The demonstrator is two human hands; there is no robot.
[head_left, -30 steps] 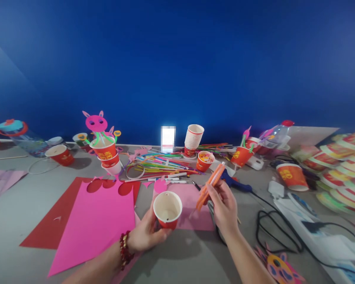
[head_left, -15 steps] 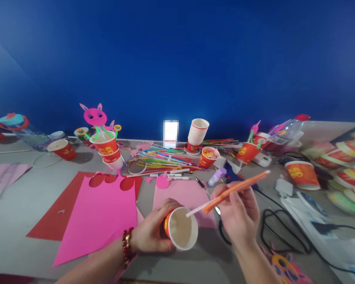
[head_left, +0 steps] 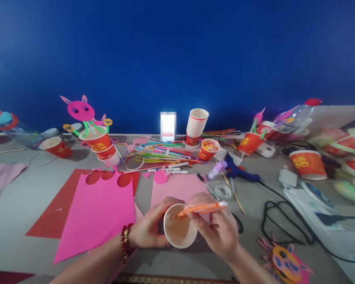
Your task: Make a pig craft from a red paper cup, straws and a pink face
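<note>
A paper cup [head_left: 180,232] is tipped so its pale inside faces the camera, with my left hand [head_left: 150,225] wrapped round its left side. Above the cup's right rim, my right hand [head_left: 219,228] pinches an orange pipe-cleaner bundle [head_left: 207,206]. The bundle's left end reaches inside the cup, while its white-tipped end points right. Fingers hide part of the bundle. Bright pink paper [head_left: 97,217] with round cutouts lies left of my hands, over a red sheet [head_left: 53,213].
Decorated cups [head_left: 99,144] stand at the back left. Colourful sticks [head_left: 165,152], a scrap-filled cup [head_left: 208,149] and a cup stack [head_left: 197,122] sit behind. A blue glue gun [head_left: 242,172], clear tape [head_left: 223,191], a black cord [head_left: 264,228] and a pink-orange paper face [head_left: 286,264] lie to the right.
My right hand has moved left and down to the cup, and the orange bundle's end is now inside it. The view has shifted slightly, showing the tape and glue gun more fully.
</note>
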